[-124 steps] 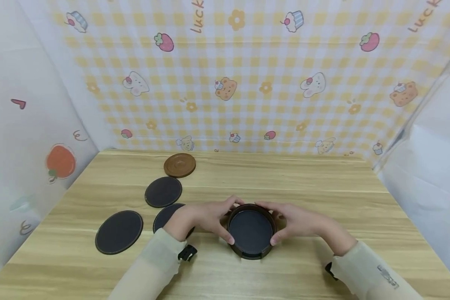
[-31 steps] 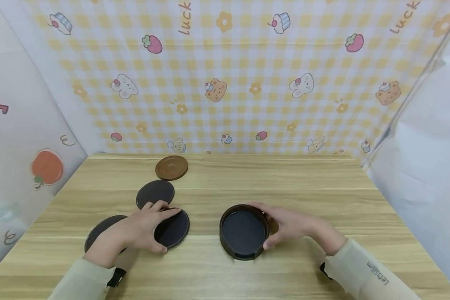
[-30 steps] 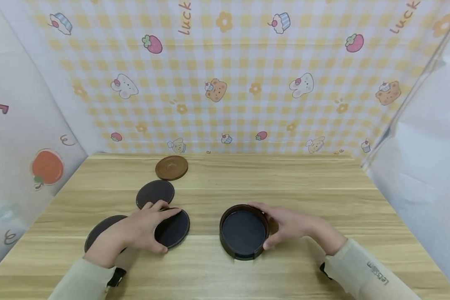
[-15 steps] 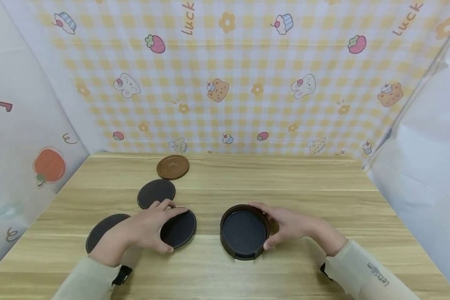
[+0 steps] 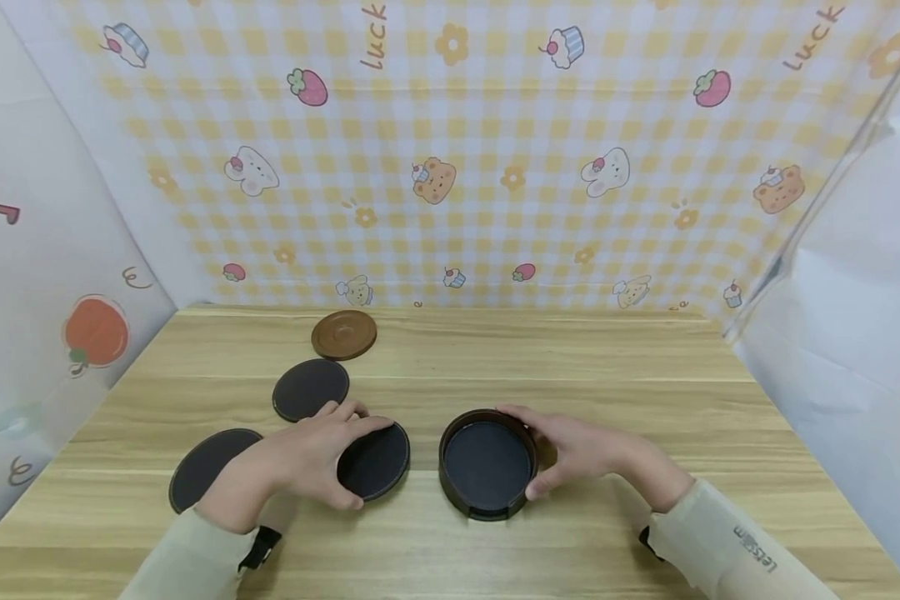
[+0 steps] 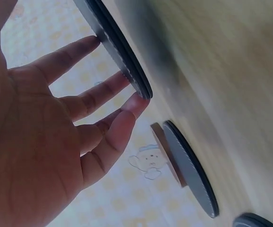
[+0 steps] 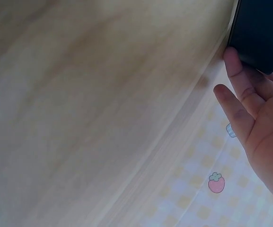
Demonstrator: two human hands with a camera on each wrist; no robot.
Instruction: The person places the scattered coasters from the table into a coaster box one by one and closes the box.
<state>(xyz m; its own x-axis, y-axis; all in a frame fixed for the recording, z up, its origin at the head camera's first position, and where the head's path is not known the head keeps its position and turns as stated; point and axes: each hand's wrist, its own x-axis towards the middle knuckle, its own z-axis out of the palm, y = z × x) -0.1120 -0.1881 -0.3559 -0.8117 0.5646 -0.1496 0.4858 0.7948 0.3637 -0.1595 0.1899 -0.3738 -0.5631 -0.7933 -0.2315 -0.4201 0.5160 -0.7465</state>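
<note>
My left hand (image 5: 311,458) holds a round black coaster (image 5: 381,467) by its rim, thumb at the near side and fingers at the far side. In the left wrist view that coaster shows a stitched edge against the fingertips and hangs slightly above the tabletop. Just right of it stands a round dark coaster holder (image 5: 457,498), notched at the front, with a black coaster (image 5: 487,465) lying inside. My right hand (image 5: 583,454) grips the holder's right side between thumb and fingers. In the right wrist view the holder's dark wall (image 7: 259,38) meets those fingers.
Two more black coasters lie on the wooden table (image 5: 570,358): one (image 5: 311,389) beyond my left hand, another (image 5: 210,467) partly behind my left forearm. A brown wooden disc (image 5: 344,334) lies farther back. A checked cloth (image 5: 480,225) hangs behind the table.
My left hand has gone from the holder to the coaster, then shifted right with it over the last second. The right hand has kept its place at the holder.
</note>
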